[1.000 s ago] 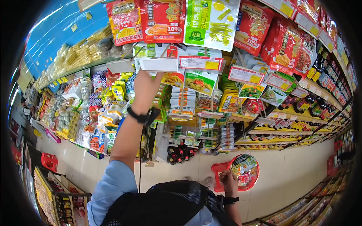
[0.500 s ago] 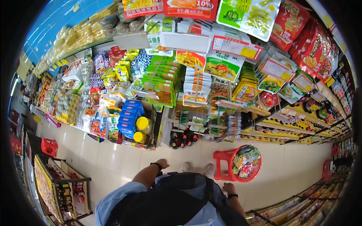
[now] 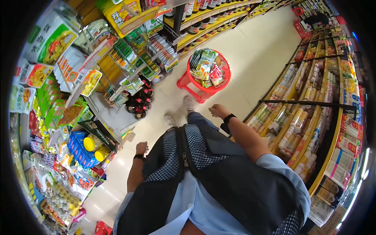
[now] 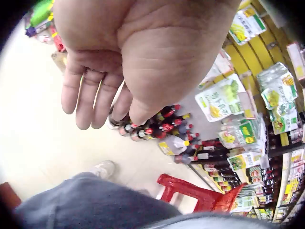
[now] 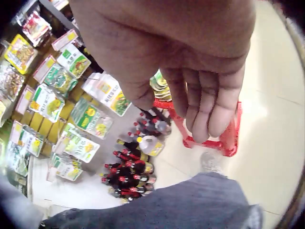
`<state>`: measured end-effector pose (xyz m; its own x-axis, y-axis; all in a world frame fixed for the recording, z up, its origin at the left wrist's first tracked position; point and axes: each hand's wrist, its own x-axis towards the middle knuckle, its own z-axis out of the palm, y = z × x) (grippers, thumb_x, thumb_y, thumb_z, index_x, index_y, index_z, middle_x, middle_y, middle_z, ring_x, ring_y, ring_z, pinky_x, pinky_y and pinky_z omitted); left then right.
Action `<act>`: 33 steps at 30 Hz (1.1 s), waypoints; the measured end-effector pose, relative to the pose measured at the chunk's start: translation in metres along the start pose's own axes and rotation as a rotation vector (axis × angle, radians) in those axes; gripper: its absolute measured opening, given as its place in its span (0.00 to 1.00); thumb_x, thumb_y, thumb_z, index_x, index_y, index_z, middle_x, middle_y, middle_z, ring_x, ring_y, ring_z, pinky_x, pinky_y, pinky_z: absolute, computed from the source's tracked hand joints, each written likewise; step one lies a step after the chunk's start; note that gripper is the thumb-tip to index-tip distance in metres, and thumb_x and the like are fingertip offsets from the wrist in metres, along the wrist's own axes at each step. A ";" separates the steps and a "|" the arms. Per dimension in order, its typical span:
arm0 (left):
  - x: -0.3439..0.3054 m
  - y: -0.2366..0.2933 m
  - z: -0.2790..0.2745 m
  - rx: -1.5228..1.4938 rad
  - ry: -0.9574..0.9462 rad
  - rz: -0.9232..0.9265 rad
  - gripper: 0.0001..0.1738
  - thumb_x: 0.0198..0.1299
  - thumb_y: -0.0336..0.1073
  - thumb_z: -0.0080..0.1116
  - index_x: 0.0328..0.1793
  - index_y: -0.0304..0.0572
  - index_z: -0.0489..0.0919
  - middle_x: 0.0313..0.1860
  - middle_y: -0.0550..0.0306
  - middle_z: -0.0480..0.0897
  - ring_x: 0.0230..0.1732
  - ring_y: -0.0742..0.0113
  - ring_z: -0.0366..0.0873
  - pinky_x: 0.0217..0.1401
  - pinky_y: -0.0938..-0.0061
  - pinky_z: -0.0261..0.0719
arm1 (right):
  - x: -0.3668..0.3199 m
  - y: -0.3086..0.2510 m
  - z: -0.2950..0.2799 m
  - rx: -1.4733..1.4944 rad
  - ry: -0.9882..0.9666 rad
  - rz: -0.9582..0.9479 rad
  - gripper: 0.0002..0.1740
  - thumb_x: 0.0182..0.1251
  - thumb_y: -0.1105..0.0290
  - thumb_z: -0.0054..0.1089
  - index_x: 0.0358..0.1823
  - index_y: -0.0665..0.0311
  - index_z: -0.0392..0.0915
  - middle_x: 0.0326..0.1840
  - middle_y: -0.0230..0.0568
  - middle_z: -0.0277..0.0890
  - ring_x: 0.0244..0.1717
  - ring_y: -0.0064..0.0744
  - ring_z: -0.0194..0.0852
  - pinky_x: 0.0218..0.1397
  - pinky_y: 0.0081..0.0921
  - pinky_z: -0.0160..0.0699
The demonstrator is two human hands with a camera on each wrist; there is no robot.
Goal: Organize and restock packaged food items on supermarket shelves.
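Note:
My left hand (image 3: 141, 149) hangs low beside my body with nothing in it. In the left wrist view the fingers of this left hand (image 4: 147, 52) droop loosely over the pale floor. My right hand (image 3: 219, 111) is also free, just below a red basket (image 3: 229, 74) that holds several food packets (image 3: 203, 62). The right wrist view has the right hand (image 5: 171, 43) with relaxed fingers, overlapping a red stool (image 5: 230, 138). Green packets (image 3: 72, 111) hang on the rack to the left, well away from both hands.
Dark bottles with red caps (image 3: 138, 102) stand on the floor by the rack. Blue boxes (image 3: 80, 150) and yellow-lidded jars (image 3: 90, 143) sit at the left. Shelves of packaged goods (image 3: 297, 117) line the right side. My shoes (image 3: 170, 120) are on the tiled floor.
My left hand was up at a label holder on the rack, then dropped to my side. The head view has swung right and down, bringing the basket and right-hand shelves further in.

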<state>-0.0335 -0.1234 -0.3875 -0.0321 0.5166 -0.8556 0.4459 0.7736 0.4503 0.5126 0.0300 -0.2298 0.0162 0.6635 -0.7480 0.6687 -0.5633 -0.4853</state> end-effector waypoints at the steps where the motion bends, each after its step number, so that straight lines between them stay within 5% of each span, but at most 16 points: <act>1: -0.008 0.035 -0.005 -0.055 0.077 0.039 0.18 0.62 0.45 0.54 0.40 0.33 0.79 0.28 0.53 0.83 0.25 0.66 0.81 0.24 0.72 0.77 | 0.000 -0.010 0.004 0.021 0.007 -0.061 0.22 0.65 0.54 0.55 0.38 0.72 0.80 0.30 0.45 0.82 0.28 0.31 0.82 0.35 0.30 0.81; 5: -0.014 0.143 -0.016 -0.105 0.179 0.148 0.20 0.63 0.47 0.56 0.44 0.34 0.79 0.31 0.54 0.83 0.28 0.68 0.82 0.27 0.76 0.75 | 0.021 -0.024 0.004 -0.169 0.048 -0.319 0.22 0.58 0.51 0.58 0.39 0.64 0.82 0.36 0.52 0.82 0.41 0.49 0.81 0.49 0.38 0.78; 9: -0.008 0.197 -0.014 0.009 0.136 0.198 0.19 0.65 0.46 0.54 0.49 0.34 0.77 0.36 0.54 0.83 0.30 0.70 0.79 0.30 0.78 0.75 | 0.049 -0.007 -0.028 -0.243 0.177 -0.311 0.22 0.55 0.51 0.63 0.38 0.63 0.82 0.37 0.52 0.82 0.42 0.48 0.81 0.49 0.40 0.78; 12: -0.016 0.209 0.001 0.014 0.152 0.190 0.18 0.66 0.45 0.54 0.48 0.35 0.77 0.35 0.55 0.83 0.29 0.72 0.79 0.30 0.78 0.74 | 0.095 0.035 -0.057 -0.115 0.318 -0.054 0.24 0.51 0.52 0.67 0.42 0.63 0.81 0.39 0.52 0.82 0.42 0.49 0.81 0.49 0.40 0.78; 18: -0.065 0.217 0.051 0.218 0.138 0.067 0.14 0.64 0.41 0.56 0.42 0.36 0.80 0.30 0.55 0.82 0.29 0.68 0.81 0.34 0.74 0.79 | 0.212 0.082 -0.109 -0.098 0.480 0.049 0.37 0.46 0.56 0.72 0.57 0.63 0.70 0.53 0.53 0.76 0.53 0.52 0.76 0.56 0.39 0.77; 21: -0.081 0.206 0.076 0.223 0.102 0.042 0.14 0.62 0.41 0.57 0.42 0.36 0.80 0.31 0.54 0.82 0.28 0.67 0.81 0.35 0.73 0.79 | 0.245 0.067 -0.143 -0.121 0.494 -0.118 0.44 0.43 0.56 0.75 0.60 0.70 0.66 0.60 0.56 0.68 0.60 0.49 0.69 0.63 0.37 0.70; 22: -0.087 0.212 0.081 0.265 0.084 -0.006 0.15 0.62 0.41 0.57 0.42 0.35 0.80 0.31 0.54 0.82 0.31 0.65 0.82 0.37 0.72 0.79 | 0.264 0.067 -0.141 -0.250 0.690 -0.253 0.48 0.41 0.55 0.77 0.62 0.70 0.62 0.61 0.57 0.66 0.62 0.50 0.67 0.66 0.35 0.68; 24: -0.092 0.224 0.092 0.354 0.093 -0.033 0.16 0.62 0.42 0.58 0.44 0.35 0.80 0.32 0.53 0.82 0.36 0.63 0.82 0.41 0.71 0.78 | 0.284 0.059 -0.156 -0.248 0.501 -0.172 0.52 0.39 0.54 0.78 0.64 0.71 0.60 0.63 0.56 0.64 0.65 0.49 0.63 0.69 0.32 0.65; 33: -0.081 0.321 0.117 0.238 0.146 0.015 0.17 0.64 0.43 0.57 0.49 0.37 0.79 0.39 0.50 0.84 0.41 0.61 0.82 0.46 0.70 0.78 | 0.305 0.050 -0.157 -0.388 0.445 -0.006 0.49 0.34 0.51 0.80 0.58 0.65 0.66 0.56 0.46 0.67 0.60 0.47 0.64 0.60 0.42 0.69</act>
<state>0.2171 0.0398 -0.2038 -0.1448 0.5878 -0.7960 0.6445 0.6664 0.3749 0.6679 0.2814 -0.4108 0.2659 0.8559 -0.4435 0.8914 -0.3935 -0.2249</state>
